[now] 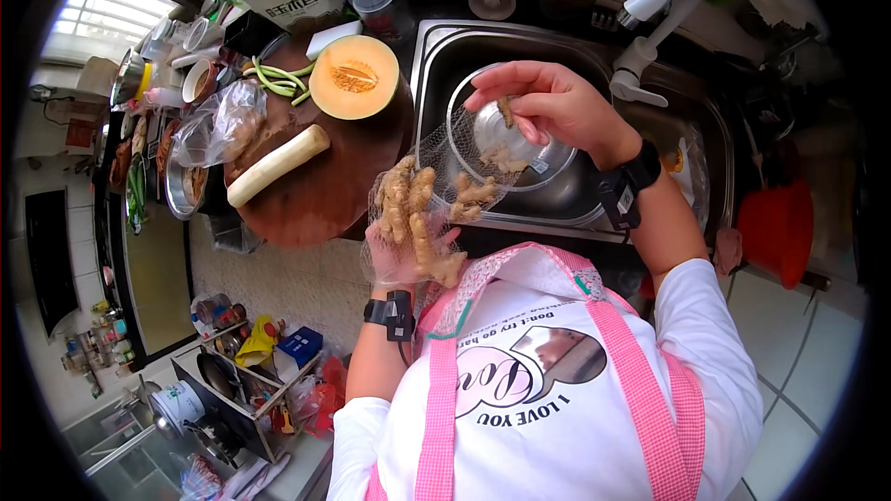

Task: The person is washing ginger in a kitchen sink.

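My left hand supports several ginger roots in a thin mesh net bag, just in front of the sink's near left corner. The net stretches up and right towards my right hand, which is over the sink with a small brown piece of ginger between thumb and fingers. Another ginger root hangs in the net near the sink rim. A clear round bowl stands in the steel sink below my right hand. Pale ginger pieces show through the net over the bowl.
Left of the sink, a round wooden chopping board bears a halved melon, a peeled white root, green beans and a plastic bag. A white faucet rises behind the sink. A red basin is at the right.
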Motion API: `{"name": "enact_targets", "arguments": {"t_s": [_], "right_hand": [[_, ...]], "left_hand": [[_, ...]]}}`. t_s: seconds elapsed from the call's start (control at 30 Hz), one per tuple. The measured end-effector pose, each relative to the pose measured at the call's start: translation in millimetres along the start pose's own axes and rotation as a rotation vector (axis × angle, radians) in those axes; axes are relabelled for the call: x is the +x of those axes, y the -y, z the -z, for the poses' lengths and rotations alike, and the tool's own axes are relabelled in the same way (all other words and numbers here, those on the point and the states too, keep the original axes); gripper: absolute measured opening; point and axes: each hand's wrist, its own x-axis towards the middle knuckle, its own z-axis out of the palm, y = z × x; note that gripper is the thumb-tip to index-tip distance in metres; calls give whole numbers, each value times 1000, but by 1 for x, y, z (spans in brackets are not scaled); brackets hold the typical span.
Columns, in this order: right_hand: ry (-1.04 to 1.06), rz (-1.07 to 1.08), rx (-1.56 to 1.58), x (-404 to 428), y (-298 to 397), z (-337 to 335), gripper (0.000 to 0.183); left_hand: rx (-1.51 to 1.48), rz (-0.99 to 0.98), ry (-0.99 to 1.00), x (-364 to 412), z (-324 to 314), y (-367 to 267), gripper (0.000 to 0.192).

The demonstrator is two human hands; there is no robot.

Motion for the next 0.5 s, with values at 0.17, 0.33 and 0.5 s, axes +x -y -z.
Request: {"name": "enact_targets", "arguments": {"t_s": [0.17,0.33,0.5], "right_hand": [[-30,25,-21,-2,12,-17,39],[-114,78,34,-8,30,-27,42],[-81,104,-28,-9,46,-45,44]], "left_hand": [[34,86,220,4,11,-3,55],[91,75,165,-3,11,0,56],[44,80,176,-5,24,7,60]]}}
